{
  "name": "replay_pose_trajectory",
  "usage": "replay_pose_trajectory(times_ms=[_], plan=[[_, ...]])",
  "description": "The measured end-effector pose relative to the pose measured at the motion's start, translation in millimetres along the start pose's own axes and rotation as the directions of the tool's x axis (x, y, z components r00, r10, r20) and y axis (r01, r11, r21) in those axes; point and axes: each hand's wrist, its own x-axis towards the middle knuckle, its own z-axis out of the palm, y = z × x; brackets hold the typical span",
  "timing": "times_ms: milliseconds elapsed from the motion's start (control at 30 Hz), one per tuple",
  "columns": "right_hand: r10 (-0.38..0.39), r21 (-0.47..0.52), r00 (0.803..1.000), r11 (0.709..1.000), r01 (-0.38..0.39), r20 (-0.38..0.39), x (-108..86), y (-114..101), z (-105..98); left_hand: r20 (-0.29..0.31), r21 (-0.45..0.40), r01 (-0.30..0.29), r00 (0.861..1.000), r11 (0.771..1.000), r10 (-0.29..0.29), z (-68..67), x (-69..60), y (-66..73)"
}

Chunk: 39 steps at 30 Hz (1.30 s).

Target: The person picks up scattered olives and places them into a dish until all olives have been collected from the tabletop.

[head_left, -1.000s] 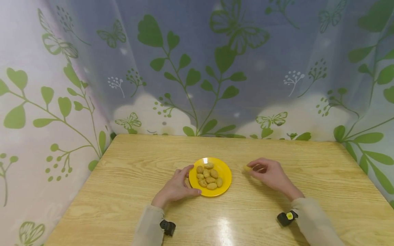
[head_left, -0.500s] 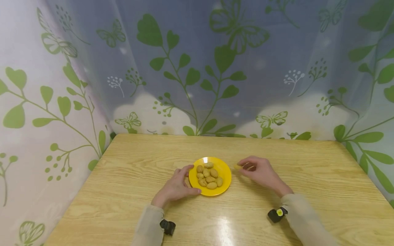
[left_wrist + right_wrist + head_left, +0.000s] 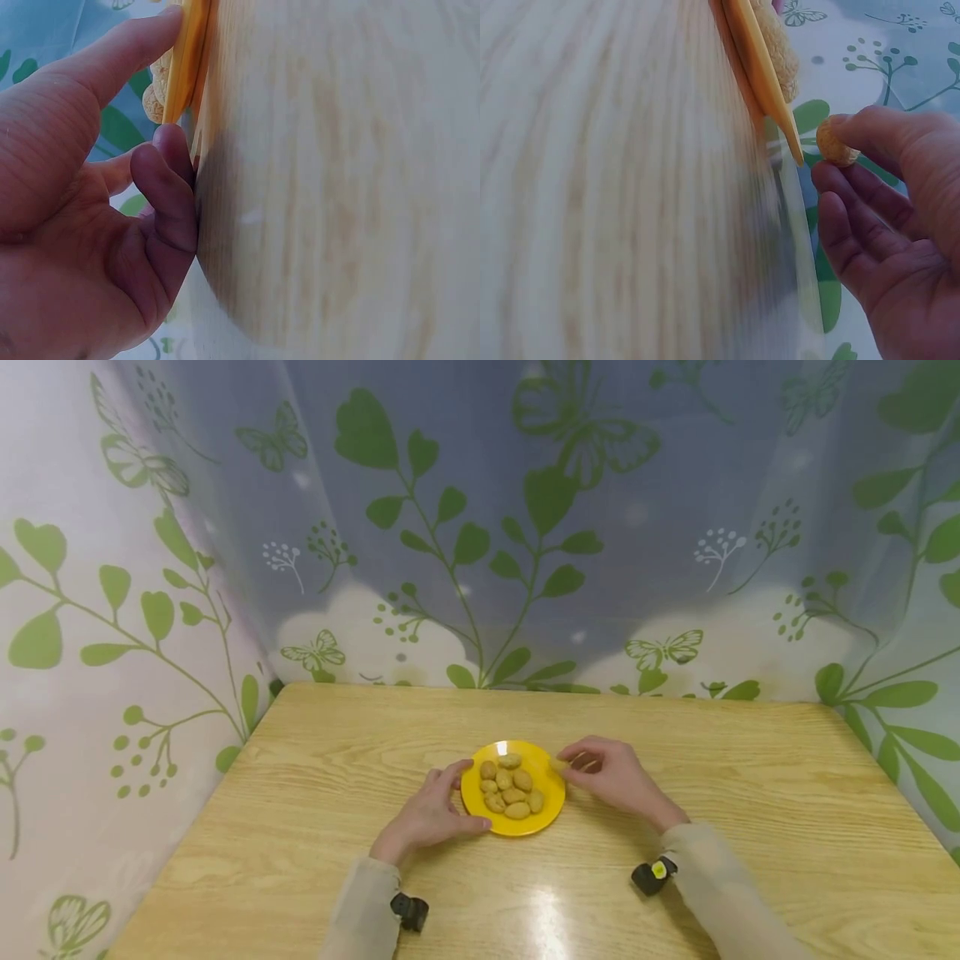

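Note:
On the yellow plate (image 3: 514,825) lies a pile of several tan, rough-shelled nuts (image 3: 513,795). My left hand (image 3: 427,812) steadies the plate at its left side, thumb on the near rim and fingers round the far-left rim. In the left wrist view, the thumb touches the plate's edge (image 3: 185,60) while other fingers rest on the table. At the plate's right rim, my right hand (image 3: 615,774) pinches a single nut (image 3: 835,142) between thumb and fingertips. That nut appears raised above the table, by the rim.
A wood-grain table (image 3: 315,735) lies under the plate and both forearms. Behind it and to the sides hangs a curtain (image 3: 480,527) printed with green leaves and butterflies. Each wrist wears a small black camera (image 3: 409,912).
My right hand has moved left with the pinched nut, from beside the plate to its right rim. The left hand and the plate have stayed in place.

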Motion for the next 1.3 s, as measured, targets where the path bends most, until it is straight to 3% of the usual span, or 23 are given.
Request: replay_pose_trajectory(times_ms=[533,1300], plan=[[-0.009,0.014,0.998,1.0,0.009,0.057,13.4,-11.6,17.1,-0.002,-0.003,0.012,1.0,1.0,-0.012,0.6,0.3,0.3],[0.037,-0.004,0.992,0.999,-0.037,0.119,25.3,-15.8,26.6,-0.001,-0.001,0.011,1.0,1.0,-0.011,-0.1,-0.1,0.6]])
